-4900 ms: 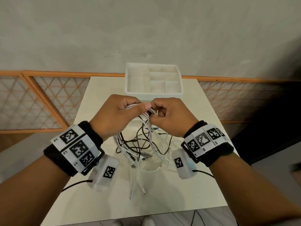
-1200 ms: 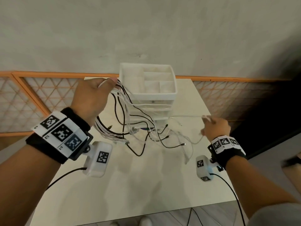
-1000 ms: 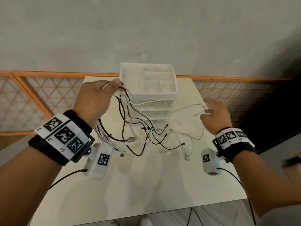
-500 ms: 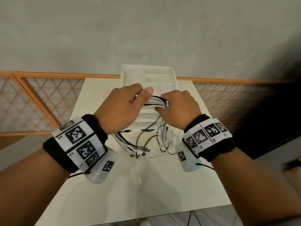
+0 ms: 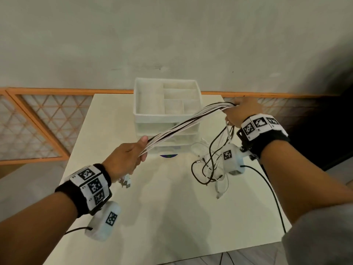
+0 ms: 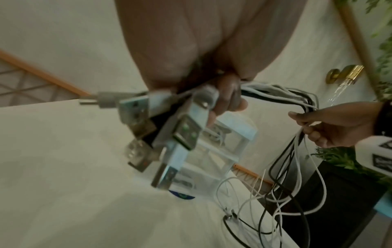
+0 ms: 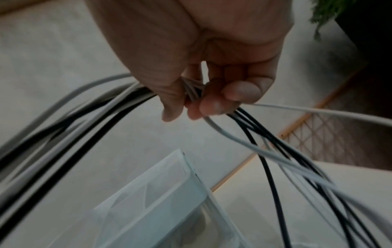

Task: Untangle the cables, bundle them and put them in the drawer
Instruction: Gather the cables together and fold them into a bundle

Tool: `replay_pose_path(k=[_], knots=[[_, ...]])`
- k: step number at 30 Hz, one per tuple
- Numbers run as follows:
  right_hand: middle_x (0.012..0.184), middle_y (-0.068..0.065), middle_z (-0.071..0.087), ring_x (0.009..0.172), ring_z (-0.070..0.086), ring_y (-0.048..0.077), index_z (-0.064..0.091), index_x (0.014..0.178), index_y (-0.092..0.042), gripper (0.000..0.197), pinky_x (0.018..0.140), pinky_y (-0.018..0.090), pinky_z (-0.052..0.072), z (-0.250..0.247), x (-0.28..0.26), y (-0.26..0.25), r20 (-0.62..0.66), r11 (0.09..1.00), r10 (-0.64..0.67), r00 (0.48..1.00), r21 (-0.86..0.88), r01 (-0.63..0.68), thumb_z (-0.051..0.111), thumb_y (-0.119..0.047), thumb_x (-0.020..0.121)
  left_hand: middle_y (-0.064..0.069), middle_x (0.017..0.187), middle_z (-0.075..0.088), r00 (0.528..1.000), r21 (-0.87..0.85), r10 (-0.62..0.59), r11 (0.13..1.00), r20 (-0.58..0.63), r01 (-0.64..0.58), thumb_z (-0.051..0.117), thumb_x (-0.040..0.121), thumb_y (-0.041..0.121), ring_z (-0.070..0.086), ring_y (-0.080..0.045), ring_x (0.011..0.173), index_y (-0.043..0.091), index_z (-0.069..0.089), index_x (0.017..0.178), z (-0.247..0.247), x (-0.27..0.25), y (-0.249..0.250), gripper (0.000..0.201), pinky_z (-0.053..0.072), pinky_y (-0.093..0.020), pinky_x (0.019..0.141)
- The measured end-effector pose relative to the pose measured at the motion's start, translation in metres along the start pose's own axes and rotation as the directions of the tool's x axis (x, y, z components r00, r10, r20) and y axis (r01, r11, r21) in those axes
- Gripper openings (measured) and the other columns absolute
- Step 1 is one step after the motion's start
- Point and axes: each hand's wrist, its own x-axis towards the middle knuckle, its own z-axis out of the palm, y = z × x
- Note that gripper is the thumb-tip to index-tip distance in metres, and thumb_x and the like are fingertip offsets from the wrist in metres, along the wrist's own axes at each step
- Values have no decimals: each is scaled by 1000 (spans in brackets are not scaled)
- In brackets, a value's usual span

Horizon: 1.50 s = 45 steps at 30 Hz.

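A bundle of white and black cables (image 5: 183,125) is stretched taut between my two hands above the table. My left hand (image 5: 129,159) grips the lower end, where several USB plugs (image 6: 169,137) stick out below the fist. My right hand (image 5: 240,113) grips the upper part of the cables (image 7: 193,94) at the right of the white drawer unit (image 5: 166,115). Loose cable tails (image 5: 212,165) hang from the right hand down to the table. The drawer unit's drawers look closed; its top tray holds nothing.
The drawer unit stands at the back middle of the cream table (image 5: 162,217). A small blue round sticker (image 5: 168,155) lies at its foot. Orange lattice railings (image 5: 38,127) run behind the table on both sides. A dark area with plants (image 6: 343,161) lies right.
Half a second ago both hands were together in front of the drawer unit. The right hand has slid up and right along the cables, the left has dropped down-left, pulling them straight.
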Motion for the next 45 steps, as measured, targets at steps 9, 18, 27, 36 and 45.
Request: replay_pose_path(k=[9,18,27,36,45], knots=[[67,-5,75,55,68,17,67,89,-7,3,54,27,54,-37,67,-71,-215,719,-60,975,668,191,68,-6,86,2,67,41,983,-78,166,982,-78,-172,37,104,46,38,-13,58,16,71,99,-17,43,65,46,39,-27,61],[74,15,71,65,64,26,55,72,-16,24,51,27,44,-31,63,-54,-267,527,-179,947,786,321,58,7,69,2,64,43,953,83,253,967,-165,-242,45,103,40,39,-15,59,23,73,103,-28,54,82,32,35,-23,55],[80,8,75,83,72,34,68,61,-40,51,76,56,59,103,-3,152,192,967,53,980,236,-98,73,10,69,8,93,74,993,257,73,962,90,-94,55,99,34,65,4,83,23,75,109,9,25,2,25,48,-16,74],[96,5,69,82,61,14,54,133,-43,64,74,21,49,108,-79,163,402,974,171,900,-204,-94,59,-13,76,8,115,73,971,427,39,893,235,-140,51,102,33,64,-13,104,22,73,116,46,-2,-32,28,42,-22,87],[96,-14,72,83,64,0,71,110,-39,36,78,20,49,123,-158,48,413,939,-344,843,170,300,77,-27,76,5,95,68,969,335,101,926,224,-174,58,97,17,60,-9,80,19,68,113,65,-22,-21,19,39,-13,65]])
